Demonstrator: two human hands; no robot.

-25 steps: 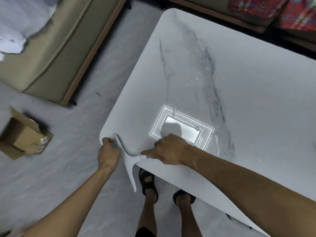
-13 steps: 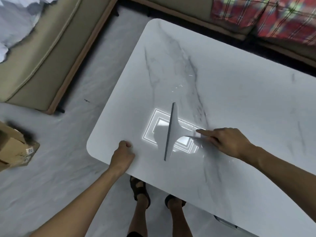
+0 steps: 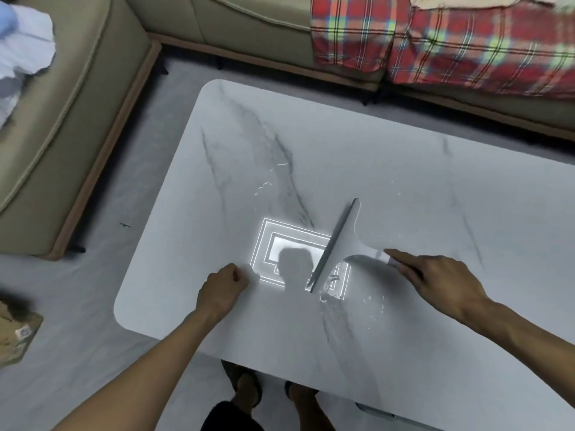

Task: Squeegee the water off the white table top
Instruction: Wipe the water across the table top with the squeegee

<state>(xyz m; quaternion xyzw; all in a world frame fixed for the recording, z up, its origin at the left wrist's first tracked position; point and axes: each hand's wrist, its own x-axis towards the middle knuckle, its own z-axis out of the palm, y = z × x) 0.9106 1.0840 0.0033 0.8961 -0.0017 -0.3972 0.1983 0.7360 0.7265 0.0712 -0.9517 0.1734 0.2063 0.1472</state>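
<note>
Gripping squeegee handle: R hand, mid-right of frame, index laid along it, rest curled round. Blade on white table top at centre; droplets just lower right. L hand fisted on top, holds nothing. Squeegee prob light, stiff, soft-edged; hold by handle.

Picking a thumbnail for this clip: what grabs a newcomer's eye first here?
The bright square light reflection on the white table top, near its front edge, crossed by a head's shadow. Next the grey squeegee slanted along the reflection's right side, its handle in the right hand; the left hand rests fisted left of the glare. The red plaid blanket on the sofa, top right, is the only strong colour.
</note>
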